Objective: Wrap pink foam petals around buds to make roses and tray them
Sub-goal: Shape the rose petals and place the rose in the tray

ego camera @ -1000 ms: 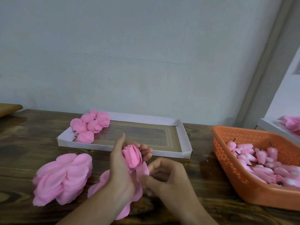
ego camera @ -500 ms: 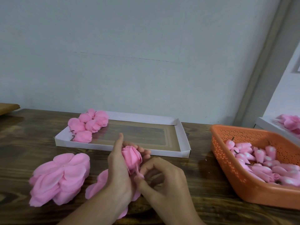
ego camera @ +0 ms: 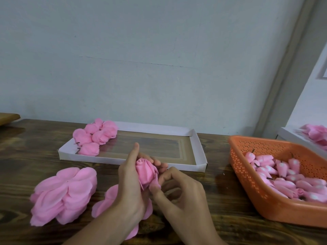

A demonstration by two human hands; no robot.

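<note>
My left hand point(ego camera: 130, 188) holds a half-wrapped pink foam rose point(ego camera: 145, 171) upright above the table, thumb raised, fingers behind it. My right hand point(ego camera: 178, 193) pinches a loose petal point(ego camera: 154, 183) at the rose's lower right side. More of its unwrapped petals point(ego camera: 106, 200) spread out under my left hand. A stack of flat pink petal sheets point(ego camera: 65, 193) lies to the left. The white tray point(ego camera: 198, 144) behind holds several finished roses point(ego camera: 95, 137) in its left end. An orange basket point(ego camera: 261, 184) at right holds several pink buds point(ego camera: 283, 172).
The work sits on a dark wooden table point(ego camera: 31, 151) against a grey wall. A second white tray point(ego camera: 290, 137) with pink roses stands at the far right, partly cut off. A wooden board edge point(ego camera: 8, 117) shows at far left.
My right hand has closed in on the rose and drawn the loose petal tighter against its lower side. The left hand keeps its hold.
</note>
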